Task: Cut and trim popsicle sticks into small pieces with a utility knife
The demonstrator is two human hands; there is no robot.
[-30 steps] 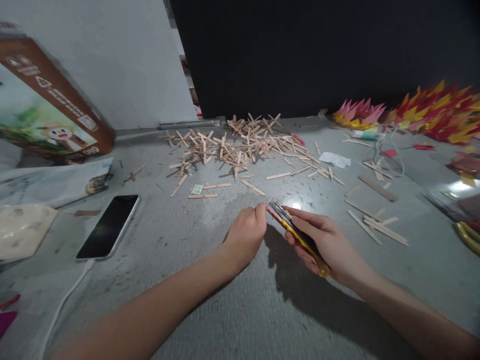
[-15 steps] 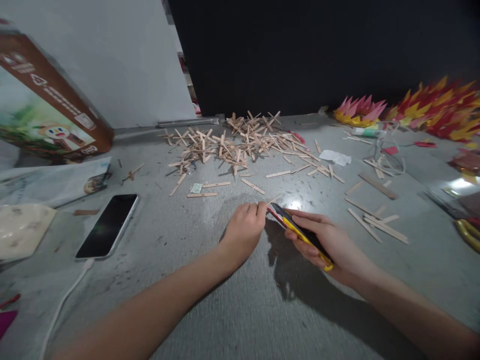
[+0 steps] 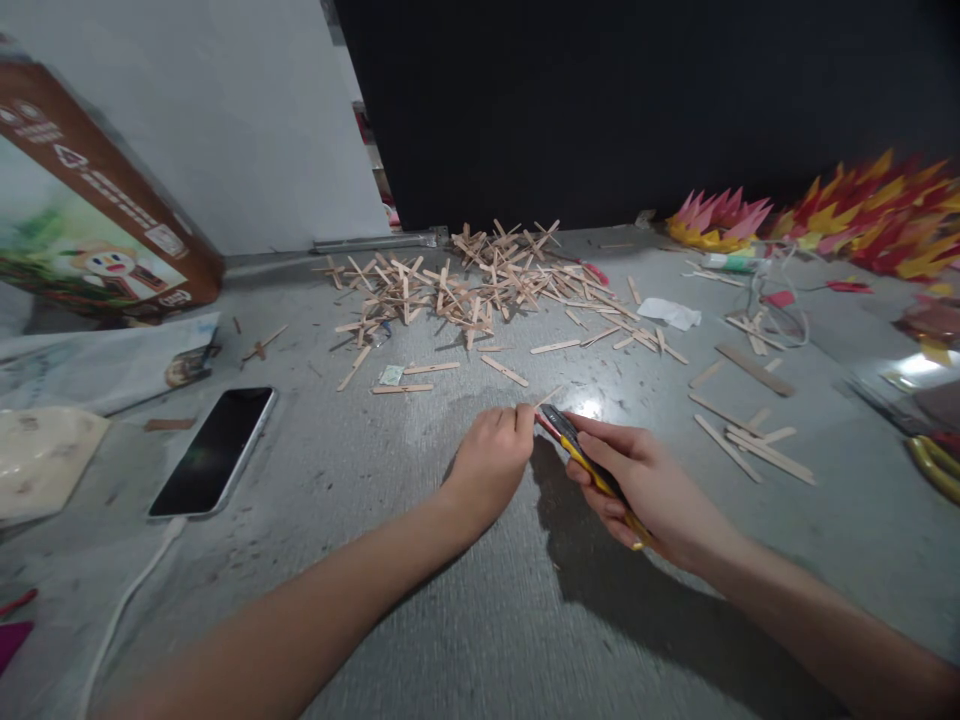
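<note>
My left hand (image 3: 493, 455) is closed near the middle of the grey table, pinching a thin wooden stick (image 3: 551, 397) whose tip pokes out beyond the fingers. Wrapped in my right hand (image 3: 637, 470) is a yellow and black utility knife (image 3: 589, 458). The knife's front end points up and left, close to the left fingertips and the stick. I cannot make out whether the blade touches the wood. Beyond the hands lies a loose wooden stick (image 3: 505, 371), with another stick (image 3: 403, 389) farther left.
A heap of crossed wooden sticks (image 3: 450, 285) spreads along the back. On the left are a phone (image 3: 214, 450) with a white cable (image 3: 135, 600) and a brown box (image 3: 112, 200). More sticks (image 3: 772, 455), scissors (image 3: 934, 465) and flame-coloured paper pieces (image 3: 877, 215) lie right.
My right hand has rolled the utility knife, so more of its dark side and less of its yellow edge shows. The left hand stays almost where it was.
</note>
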